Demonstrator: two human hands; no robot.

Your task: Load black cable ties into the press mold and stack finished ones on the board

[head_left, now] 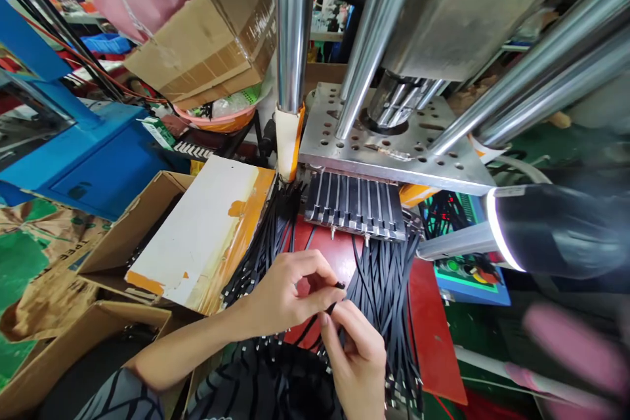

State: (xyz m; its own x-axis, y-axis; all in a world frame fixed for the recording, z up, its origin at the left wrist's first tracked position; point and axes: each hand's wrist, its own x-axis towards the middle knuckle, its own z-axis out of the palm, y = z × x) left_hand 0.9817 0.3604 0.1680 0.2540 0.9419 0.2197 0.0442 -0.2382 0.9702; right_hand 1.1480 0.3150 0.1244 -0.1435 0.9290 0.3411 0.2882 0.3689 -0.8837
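My left hand (290, 292) is closed, its thumb and forefinger pinching a small black cable end (339, 285). Just below it, my right hand (359, 357) is also closed, with fingertips pressed on a black piece of what looks like the same cable. Most of that cable is hidden behind the fingers. A thick bunch of flat black cables (384, 295) with small metal ends lies to the right of my hands. Another bundle of black cables (260, 243) hangs at the left. Beyond my hands sits a slotted metal mould (354, 203) with black strips in its grooves.
A press plate (394, 151) with steel columns stands over the mould on the red table (433, 335). A lamp (546, 230) juts in from the right. On the left are a white board (201, 230), an open cardboard box (128, 223) and a blue machine (93, 157).
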